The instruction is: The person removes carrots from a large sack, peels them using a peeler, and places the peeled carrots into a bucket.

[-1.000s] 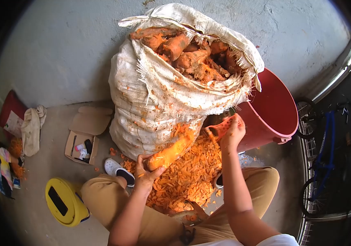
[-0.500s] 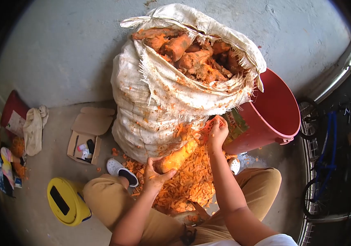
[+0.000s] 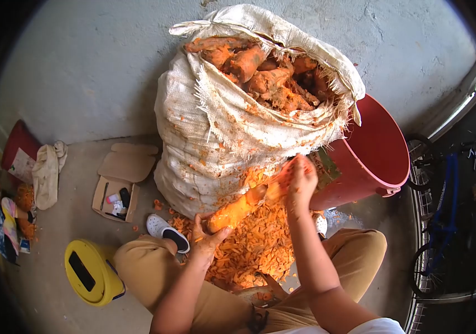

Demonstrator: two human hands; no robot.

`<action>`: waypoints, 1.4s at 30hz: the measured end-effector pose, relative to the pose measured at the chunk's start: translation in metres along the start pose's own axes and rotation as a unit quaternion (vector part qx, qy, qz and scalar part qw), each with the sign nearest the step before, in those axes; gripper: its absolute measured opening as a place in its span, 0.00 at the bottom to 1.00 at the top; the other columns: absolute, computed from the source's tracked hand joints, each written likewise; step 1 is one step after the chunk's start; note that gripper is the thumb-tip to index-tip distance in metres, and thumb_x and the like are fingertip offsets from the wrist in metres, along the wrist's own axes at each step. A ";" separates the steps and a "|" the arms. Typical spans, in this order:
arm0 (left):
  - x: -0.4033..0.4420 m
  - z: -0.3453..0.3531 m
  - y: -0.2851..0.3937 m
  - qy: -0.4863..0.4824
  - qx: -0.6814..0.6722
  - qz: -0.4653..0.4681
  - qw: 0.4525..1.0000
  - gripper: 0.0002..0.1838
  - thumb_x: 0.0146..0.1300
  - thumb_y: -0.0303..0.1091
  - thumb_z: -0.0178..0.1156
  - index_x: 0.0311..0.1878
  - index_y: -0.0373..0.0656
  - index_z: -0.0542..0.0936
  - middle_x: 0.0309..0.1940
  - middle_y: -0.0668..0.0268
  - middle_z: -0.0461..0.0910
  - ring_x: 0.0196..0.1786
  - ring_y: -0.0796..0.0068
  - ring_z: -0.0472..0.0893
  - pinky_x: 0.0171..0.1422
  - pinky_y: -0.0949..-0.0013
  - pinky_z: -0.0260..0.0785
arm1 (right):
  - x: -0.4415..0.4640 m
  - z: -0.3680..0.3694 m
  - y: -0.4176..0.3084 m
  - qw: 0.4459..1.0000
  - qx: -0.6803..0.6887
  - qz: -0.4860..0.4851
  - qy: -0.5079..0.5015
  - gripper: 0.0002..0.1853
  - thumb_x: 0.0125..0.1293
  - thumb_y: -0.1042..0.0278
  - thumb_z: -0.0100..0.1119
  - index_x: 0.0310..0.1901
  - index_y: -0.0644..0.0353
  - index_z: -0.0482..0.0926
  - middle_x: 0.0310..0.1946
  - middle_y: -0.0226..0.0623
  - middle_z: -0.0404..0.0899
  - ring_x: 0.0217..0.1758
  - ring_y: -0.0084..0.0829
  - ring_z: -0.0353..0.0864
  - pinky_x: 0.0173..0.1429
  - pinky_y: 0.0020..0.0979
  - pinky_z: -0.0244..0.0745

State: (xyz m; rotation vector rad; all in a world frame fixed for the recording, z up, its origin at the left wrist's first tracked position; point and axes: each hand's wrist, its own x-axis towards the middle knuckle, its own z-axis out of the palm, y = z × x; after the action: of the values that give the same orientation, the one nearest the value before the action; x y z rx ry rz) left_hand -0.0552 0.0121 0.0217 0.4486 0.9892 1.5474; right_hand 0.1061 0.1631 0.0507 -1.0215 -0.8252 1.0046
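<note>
My left hand (image 3: 205, 240) is wrapped round the near end of a long orange root vegetable (image 3: 232, 214), whose surface is bright and wet-looking. My right hand (image 3: 302, 181) grips a reddish-orange peeler-like tool (image 3: 283, 179), blurred by motion, close to the vegetable's far end. Below both hands lies a heap of orange peelings (image 3: 260, 245) between my legs. Behind them stands a white woven sack (image 3: 193, 150), its open top full of rough, unpeeled orange roots (image 3: 268, 80).
A large red bucket (image 3: 380, 145) stands right of the sack. At the left are an open cardboard box (image 3: 113, 192) with small items, a yellow lidded bucket (image 3: 96, 273) with a dark phone on it, and a pale cloth (image 3: 48, 175). A blue bicycle (image 3: 444, 217) is at the right.
My right hand has moved left and down from a second ago, then slightly up and right since the middle frame. My left hand still holds the vegetable, shifted slightly right.
</note>
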 end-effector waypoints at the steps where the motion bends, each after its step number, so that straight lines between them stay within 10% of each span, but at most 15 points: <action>1: 0.000 0.001 0.000 0.003 -0.012 -0.018 1.000 0.28 0.42 0.22 0.65 0.45 0.40 0.60 0.42 0.59 0.67 0.45 0.71 0.71 0.51 0.68 0.68 | -0.013 0.008 0.001 1.000 0.008 0.015 -0.011 0.14 0.62 0.65 0.50 0.41 0.68 0.69 0.26 0.35 0.74 0.25 0.20 0.72 0.29 0.21 0.69; 9: -0.002 -0.003 -0.006 0.022 0.032 0.033 0.999 0.29 0.41 0.24 0.67 0.45 0.40 0.60 0.42 0.60 0.67 0.45 0.72 0.71 0.52 0.69 0.67 | -0.024 0.023 0.035 0.988 -0.141 -0.066 0.018 0.11 0.64 0.69 0.45 0.43 0.67 0.68 0.23 0.34 0.72 0.20 0.18 0.70 0.26 0.18 0.68; 11: -0.001 -0.006 -0.007 0.014 0.060 0.043 0.997 0.29 0.40 0.24 0.67 0.44 0.40 0.60 0.42 0.60 0.67 0.45 0.72 0.70 0.52 0.70 0.66 | 0.004 0.006 0.031 0.992 -0.076 0.082 0.060 0.09 0.63 0.70 0.46 0.38 0.68 0.68 0.23 0.35 0.74 0.23 0.21 0.71 0.27 0.21 0.68; 21: 0.000 -0.012 0.010 0.002 0.114 0.088 0.990 0.28 0.40 0.24 0.66 0.43 0.39 0.61 0.39 0.59 0.69 0.43 0.74 0.71 0.47 0.70 0.67 | 0.077 -0.043 0.033 0.957 -0.247 -0.067 0.137 0.10 0.63 0.69 0.47 0.39 0.68 0.70 0.24 0.36 0.74 0.21 0.21 0.71 0.26 0.21 0.68; 25: 0.009 -0.014 0.007 -0.003 0.136 0.091 0.987 0.28 0.39 0.25 0.67 0.43 0.39 0.61 0.38 0.60 0.70 0.41 0.75 0.71 0.46 0.71 0.67 | 0.060 -0.039 0.029 0.973 -0.154 -0.153 -0.074 0.08 0.61 0.71 0.50 0.39 0.64 0.72 0.28 0.32 0.75 0.26 0.20 0.73 0.27 0.21 0.69; 26: 0.009 -0.016 0.004 -0.002 0.149 0.099 0.984 0.29 0.39 0.26 0.68 0.43 0.39 0.62 0.38 0.60 0.70 0.41 0.75 0.71 0.46 0.71 0.66 | 0.056 -0.043 0.033 0.993 -0.014 0.022 -0.113 0.09 0.59 0.72 0.53 0.41 0.63 0.72 0.31 0.31 0.75 0.28 0.20 0.73 0.28 0.21 0.70; 31: 0.014 -0.024 0.004 0.002 0.385 0.229 0.894 0.30 0.36 0.32 0.71 0.42 0.39 0.64 0.37 0.60 0.70 0.41 0.72 0.71 0.46 0.68 0.65 | 0.018 -0.059 0.080 0.906 -0.365 0.020 -0.211 0.12 0.53 0.71 0.59 0.40 0.63 0.77 0.27 0.35 0.79 0.28 0.21 0.76 0.32 0.24 0.72; 36: 0.012 -0.017 0.008 -0.003 0.284 0.177 0.942 0.29 0.39 0.30 0.69 0.42 0.40 0.62 0.39 0.59 0.69 0.42 0.72 0.71 0.48 0.69 0.65 | 0.009 -0.077 0.089 0.920 -0.369 -0.083 -0.105 0.11 0.54 0.76 0.57 0.40 0.64 0.77 0.30 0.35 0.79 0.31 0.20 0.76 0.34 0.22 0.71; 42: 0.014 -0.013 0.004 -0.002 0.183 0.125 0.975 0.28 0.43 0.26 0.66 0.45 0.41 0.61 0.40 0.59 0.69 0.41 0.71 0.73 0.50 0.67 0.67 | 0.013 -0.063 0.038 0.998 -0.065 -0.013 0.024 0.08 0.56 0.76 0.56 0.38 0.66 0.74 0.30 0.35 0.78 0.31 0.21 0.76 0.36 0.21 0.72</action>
State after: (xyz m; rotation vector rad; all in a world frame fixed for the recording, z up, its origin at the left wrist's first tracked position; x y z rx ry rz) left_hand -0.0707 0.0208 0.0140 0.8608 1.2585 1.5863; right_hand 0.1570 0.1643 -0.0035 -1.1392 -0.8700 0.9101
